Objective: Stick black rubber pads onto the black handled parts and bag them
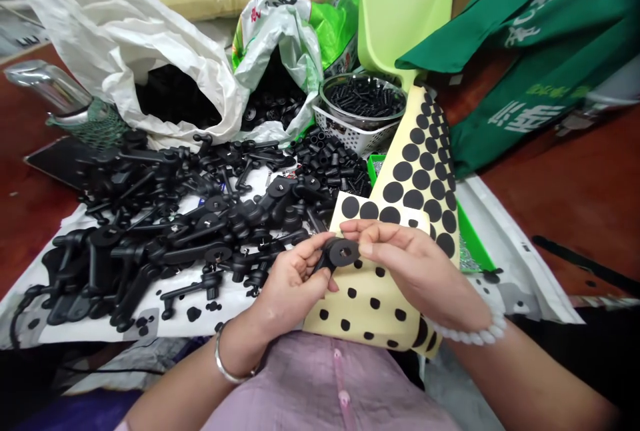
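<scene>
- Our left hand (pixel 293 278) pinches a black plastic arm (pixel 326 259) between thumb and fingers, round end tilted up toward us.
- Held arm is above the near edge of the desk (pixel 555 204), over the cream backing sheet (pixel 340 321).
- Our right hand (pixel 413 261): thumb and fingertips bent in close at the right rim of the black disc (pixel 344 252) on that round end. Can't tell if they're gripping it.
- Backing sheet hangs over the near edge and carries small black dots; a cream strip of round black pads (pixel 403 171) runs from beside it toward the far edge.
- Loose pile of similar black arms (pixel 165 254) spreads from the left edge to about mid-desk, on a white cover (pixel 525 258).
- Small black caps (pixel 327 161) heaped at the pile's far right.
- Toward the far edge, left to right: white sack (pixel 230 88), green-and-white bag (pixel 303 34), metal bowl (pixel 353 122) of small black parts, sitting in a white perforated basket (pixel 345 138).
- Green tray (pixel 473 239) toward the right edge, partly under the strip.
</scene>
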Tool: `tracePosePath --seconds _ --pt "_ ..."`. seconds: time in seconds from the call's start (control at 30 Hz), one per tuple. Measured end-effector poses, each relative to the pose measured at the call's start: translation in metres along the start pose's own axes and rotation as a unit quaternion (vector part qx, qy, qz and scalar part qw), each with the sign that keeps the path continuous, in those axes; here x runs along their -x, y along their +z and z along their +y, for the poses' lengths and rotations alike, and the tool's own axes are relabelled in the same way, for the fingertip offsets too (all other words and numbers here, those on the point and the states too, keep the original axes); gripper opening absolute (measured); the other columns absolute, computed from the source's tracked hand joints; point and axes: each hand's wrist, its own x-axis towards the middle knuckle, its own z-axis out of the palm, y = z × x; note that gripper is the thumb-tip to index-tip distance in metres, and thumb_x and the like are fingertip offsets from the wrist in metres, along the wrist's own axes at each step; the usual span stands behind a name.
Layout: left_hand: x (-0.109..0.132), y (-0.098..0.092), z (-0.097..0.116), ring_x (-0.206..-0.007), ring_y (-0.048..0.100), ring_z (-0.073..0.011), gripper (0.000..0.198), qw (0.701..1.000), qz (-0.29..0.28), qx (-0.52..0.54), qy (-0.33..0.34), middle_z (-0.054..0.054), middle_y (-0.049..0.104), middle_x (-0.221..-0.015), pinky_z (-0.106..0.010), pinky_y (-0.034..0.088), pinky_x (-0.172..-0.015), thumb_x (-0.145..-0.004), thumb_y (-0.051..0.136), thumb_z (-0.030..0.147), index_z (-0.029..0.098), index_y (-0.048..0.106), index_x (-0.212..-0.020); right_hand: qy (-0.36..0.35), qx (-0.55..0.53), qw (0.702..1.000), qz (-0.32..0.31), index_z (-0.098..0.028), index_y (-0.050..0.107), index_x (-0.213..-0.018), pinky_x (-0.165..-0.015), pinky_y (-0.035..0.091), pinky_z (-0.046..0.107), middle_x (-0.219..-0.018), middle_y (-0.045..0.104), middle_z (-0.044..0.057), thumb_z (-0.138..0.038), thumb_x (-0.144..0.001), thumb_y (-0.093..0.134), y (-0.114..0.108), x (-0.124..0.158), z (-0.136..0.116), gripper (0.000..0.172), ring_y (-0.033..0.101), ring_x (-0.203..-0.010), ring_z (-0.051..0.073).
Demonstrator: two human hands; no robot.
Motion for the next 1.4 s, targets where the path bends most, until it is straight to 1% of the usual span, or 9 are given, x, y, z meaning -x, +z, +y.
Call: tracePosePath --seconds 0.17,0.3,0.5,0.87,1.03,1.17,1.4 --pt "0.0008 0.0013 0.0008 -0.065 0.061 -0.0089 0.054 1.0 -0.004 -0.003 0.003 -0.009 0.066 -0.106 -0.021 0.046 -0.06 -0.072 0.058 0.01 0.014 0.051 -0.125 0.005 0.01 1.0 0.0 -0.019 0.061 -0.065 -0.101 0.032 0.044 -0.112 0.061 0.006 -0.027 -0.077 0.065 -0.0008 -0.0026 0.0012 0.015 0.048 -0.116 0.027" --pt "-0.0006 0.0025 0.0012 -0.063 0.06 -0.0089 0.052 1.0 -0.002 -0.008 0.006 -0.008 0.068 -0.101 -0.021 0.046 -0.058 -0.071 0.059 0.01 0.015 0.053 -0.123 0.006 0.02 1.0 0.0 -0.019 0.062 -0.065 -0.101 0.032 0.044 -0.112 0.061 0.006 -0.027 -0.077 0.065 -0.0032 -0.003 0.0031 0.014 0.049 -0.115 0.027" --pt "-0.0025 0.0012 0.001 -0.063 0.059 -0.0096 0.052 1.0 0.007 -0.005 0.008 -0.009 0.068 -0.103 -0.022 0.047 -0.058 -0.07 0.059 0.011 0.013 0.053 -0.122 0.008 0.015 1.0 0.001 -0.019 0.062 -0.067 -0.102 0.031 0.042 -0.116 0.059 0.006 -0.026 -0.079 0.065 -0.0032 0.0026 0.0019 0.014 0.048 -0.116 0.027" --pt "-0.0015 -0.0003 -0.003 -0.065 0.059 -0.0097 0.055 1.0 -0.01 -0.025 0.014 -0.008 0.067 -0.104 -0.022 0.047 -0.061 -0.073 0.055 0.009 0.015 0.051 -0.127 0.017 0.036 0.999 0.012 -0.019 0.06 -0.065 -0.103 0.031 0.044 -0.114 0.06 0.007 -0.031 -0.076 0.067 -0.0003 -0.0004 0.0033 0.018 0.049 -0.115 0.027" --pt "-0.0012 0.0009 -0.002 -0.067 0.059 -0.01 0.055 0.999 -0.014 -0.021 0.02 -0.007 0.068 -0.099 -0.022 0.047 -0.064 -0.072 0.055 0.008 0.016 0.053 -0.126 0.016 0.043 0.999 0.009 -0.019 0.059 -0.063 -0.101 0.032 0.042 -0.113 0.06 0.006 -0.028 -0.076 0.066 0.0006 -0.0002 0.0035 0.017 0.049 -0.114 0.027" --pt "-0.0008 0.002 -0.0005 -0.067 0.058 -0.009 0.054 0.999 -0.021 -0.014 0.026 -0.007 0.068 -0.1 -0.022 0.048 -0.066 -0.073 0.054 0.007 0.016 0.053 -0.126 0.019 0.044 0.999 0.011 -0.019 0.059 -0.062 -0.099 0.032 0.042 -0.112 0.06 0.005 -0.026 -0.075 0.065 0.0006 0.0007 0.0033 0.016 0.05 -0.112 0.026" --pt "0.0014 0.0021 0.0053 -0.067 0.058 -0.0104 0.052 0.999 -0.029 -0.007 0.035 -0.008 0.067 -0.1 -0.022 0.047 -0.062 -0.072 0.058 0.011 0.015 0.055 -0.124 0.014 0.063 0.998 0.019 -0.019 0.06 -0.063 -0.097 0.034 0.041 -0.11 0.06 0.006 -0.028 -0.074 0.064 0.0032 0.0003 0.0031 0.015 0.051 -0.11 0.026"
